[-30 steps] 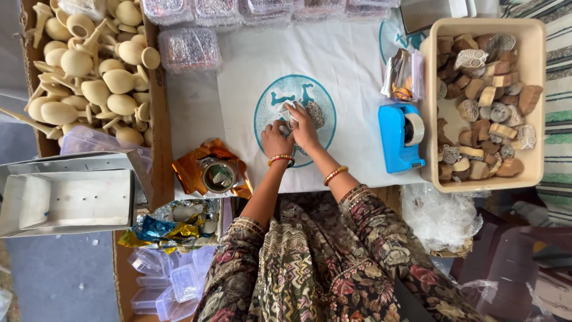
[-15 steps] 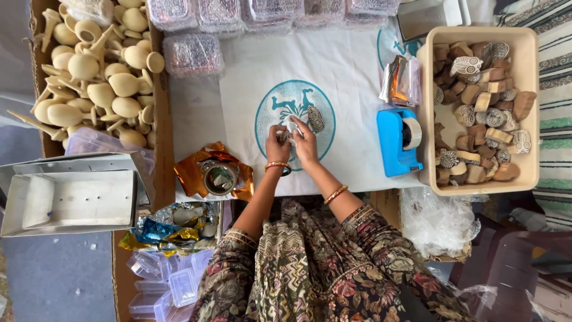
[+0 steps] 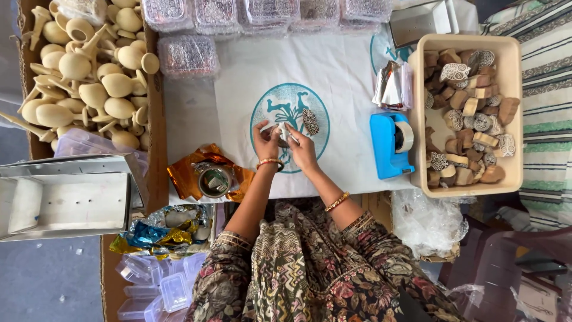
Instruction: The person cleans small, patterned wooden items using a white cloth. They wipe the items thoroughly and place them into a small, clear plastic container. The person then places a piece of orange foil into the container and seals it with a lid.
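- Both hands sit nearer the person now than a second ago: then they pressed at the middle of the teal round print on the white cloth [image 3: 238, 113]; now they have drawn back to the print's near half and lifted a small piece off it.
- The left hand [image 3: 265, 138] has its fingers curled closed around a small brown carved block [image 3: 275, 133], pinched from the left.
- The right hand [image 3: 302, 149] closes its fingers on the same piece from the right, with a pale scrap, perhaps tape or paper, showing between the two hands; what it is cannot be told.
- A second carved block [image 3: 310, 121], patterned and oval, now lies uncovered on the print, just far and right of the hands and apart from them; half a second ago the hands were against it.
- Judged from this, the work has gone from pressing on the cloth to handling one block held in the air.
- The blue tape dispenser [image 3: 390, 145] stands right of the hands, and beyond it the beige tray [image 3: 512, 113] of carved blocks.
- Far left, the cardboard box of pale clay pieces [image 3: 89, 77] looks unchanged.
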